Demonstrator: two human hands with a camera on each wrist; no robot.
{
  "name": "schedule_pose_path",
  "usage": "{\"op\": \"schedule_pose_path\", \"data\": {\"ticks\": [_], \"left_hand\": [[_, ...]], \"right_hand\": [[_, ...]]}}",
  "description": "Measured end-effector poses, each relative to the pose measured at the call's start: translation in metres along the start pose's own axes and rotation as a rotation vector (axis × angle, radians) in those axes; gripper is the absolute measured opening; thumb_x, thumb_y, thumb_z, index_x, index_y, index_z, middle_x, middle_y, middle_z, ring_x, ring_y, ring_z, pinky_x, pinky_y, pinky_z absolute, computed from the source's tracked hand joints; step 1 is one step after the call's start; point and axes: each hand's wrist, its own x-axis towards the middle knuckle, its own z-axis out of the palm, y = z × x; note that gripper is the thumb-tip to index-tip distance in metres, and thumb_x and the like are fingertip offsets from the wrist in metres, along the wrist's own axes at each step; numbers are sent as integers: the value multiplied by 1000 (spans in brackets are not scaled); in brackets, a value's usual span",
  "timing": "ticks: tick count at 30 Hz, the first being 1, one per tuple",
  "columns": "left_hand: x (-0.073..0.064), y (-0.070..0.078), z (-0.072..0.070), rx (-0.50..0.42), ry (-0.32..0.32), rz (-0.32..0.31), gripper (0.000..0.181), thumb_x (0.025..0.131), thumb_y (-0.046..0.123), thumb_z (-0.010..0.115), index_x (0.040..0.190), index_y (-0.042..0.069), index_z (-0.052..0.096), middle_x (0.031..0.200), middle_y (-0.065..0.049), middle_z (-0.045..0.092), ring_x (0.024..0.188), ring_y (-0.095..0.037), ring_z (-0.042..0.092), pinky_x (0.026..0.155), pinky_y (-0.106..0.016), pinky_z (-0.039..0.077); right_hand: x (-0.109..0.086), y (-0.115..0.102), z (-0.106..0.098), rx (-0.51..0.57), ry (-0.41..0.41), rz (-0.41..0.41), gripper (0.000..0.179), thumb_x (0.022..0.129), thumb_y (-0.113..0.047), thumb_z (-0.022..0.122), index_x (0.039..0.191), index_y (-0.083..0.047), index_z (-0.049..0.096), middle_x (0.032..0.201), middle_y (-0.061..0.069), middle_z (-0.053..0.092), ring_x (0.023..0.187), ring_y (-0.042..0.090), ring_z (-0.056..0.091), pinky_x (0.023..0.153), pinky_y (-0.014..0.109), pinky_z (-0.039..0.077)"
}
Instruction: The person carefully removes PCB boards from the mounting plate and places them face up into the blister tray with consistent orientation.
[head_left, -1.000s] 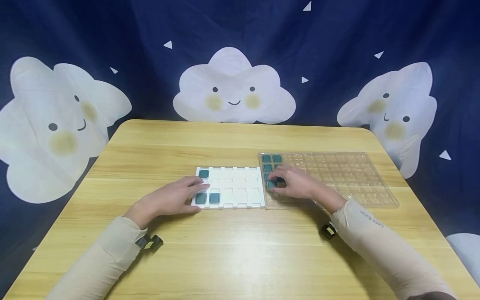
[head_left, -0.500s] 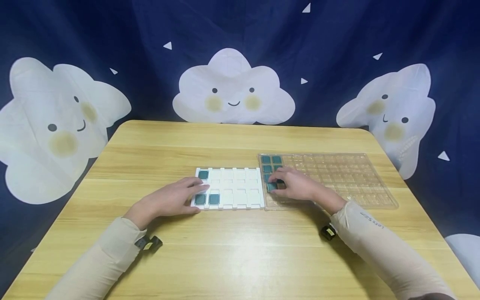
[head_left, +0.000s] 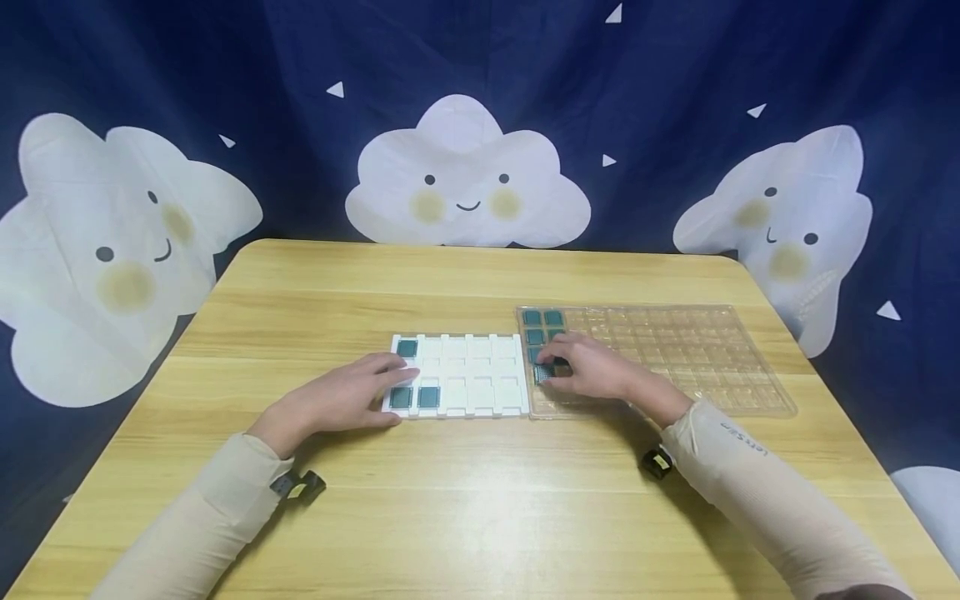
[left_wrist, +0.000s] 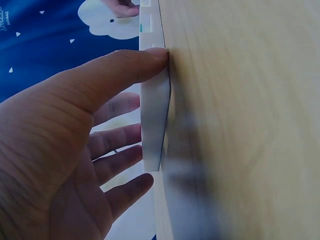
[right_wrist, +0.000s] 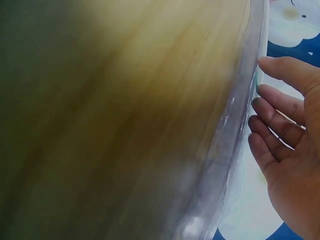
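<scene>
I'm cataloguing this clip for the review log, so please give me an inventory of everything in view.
White tray: one, white, table centre
Clear plastic tray: one, transparent, right of the white tray
Square chips: three visible in the white tray, at least six in the clear one (a hand hides part), dark green
Table: one, light wood, under both trays
Backdrop cloth: one, dark blue with white smiling shapes and triangles, behind the table
Wrist devices: two, black, one at each wrist
Sleeves: two, beige, both forearms; the right one bears writing
Left hand: one, bare, on the white tray's left end
Right hand: one, bare, fingers at a chip in the clear tray
</scene>
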Motion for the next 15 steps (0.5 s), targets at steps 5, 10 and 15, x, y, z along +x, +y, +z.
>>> {"op": "schedule_pose_path", "data": {"ticks": [5, 10, 15], "left_hand": [[0, 0, 0, -4, -1, 2, 73, 89, 44, 70, 149, 12, 43, 147, -15, 41, 136, -34, 37, 111, -51, 33], [1, 0, -1, -9, -3, 1, 73, 89, 43, 70, 149, 12, 42, 147, -16, 41, 136, -34, 37, 112, -50, 33], [1, 0, 0, -6, -3, 1, 73, 89, 42, 70, 149, 12, 42, 147, -16, 41, 136, -34, 37, 112, -51, 32]], "right_hand": [[2, -1, -3, 6, -1, 8, 34, 85, -26, 76, 113, -8, 69, 108, 3, 64, 101, 23, 61, 91, 41, 52], [3, -1, -5, 2, -23, 11, 33, 86, -26, 76, 113, -9, 70, 111, 4, 64, 106, 25, 60, 94, 43, 50], [2, -1, -5, -5, -55, 14, 28, 87, -27, 74, 111, -13, 72, 118, 5, 65, 118, 32, 55, 103, 50, 43]]}}
